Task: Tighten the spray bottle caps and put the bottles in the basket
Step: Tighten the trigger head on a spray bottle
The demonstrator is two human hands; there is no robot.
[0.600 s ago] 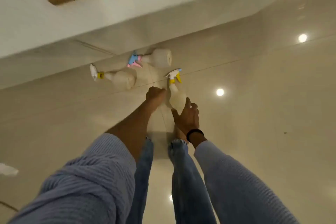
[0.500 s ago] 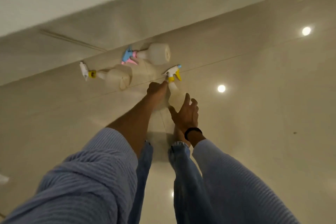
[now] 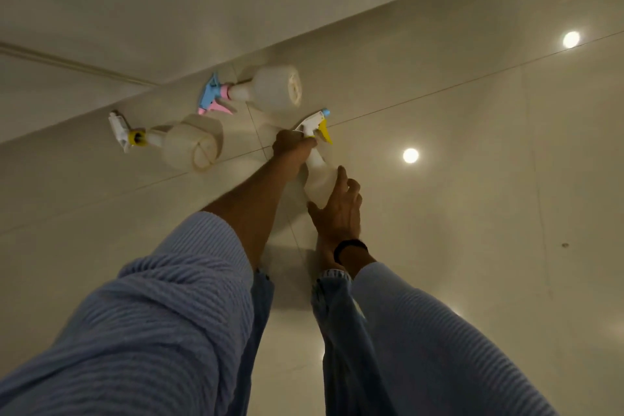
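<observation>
On the glossy tiled floor (image 3: 472, 213) below me two lie on their sides, near each other: the blue-and-pink-headed bottle (image 3: 270, 88) and the white-and-yellow-headed bottle (image 3: 189, 145)

Ribbed light-blue sleeves (image 3: 175, 314), a black wristband (image 3: 349, 246), frayed blue jeans (image 3: 341, 321).

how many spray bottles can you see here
3. The blue-pink bottle lies farthest away on the floor; the yellow-collar bottle lies left of it; the yellow-trigger bottle is gripped by the left hand and right hand. Others may be out of view.
</observation>
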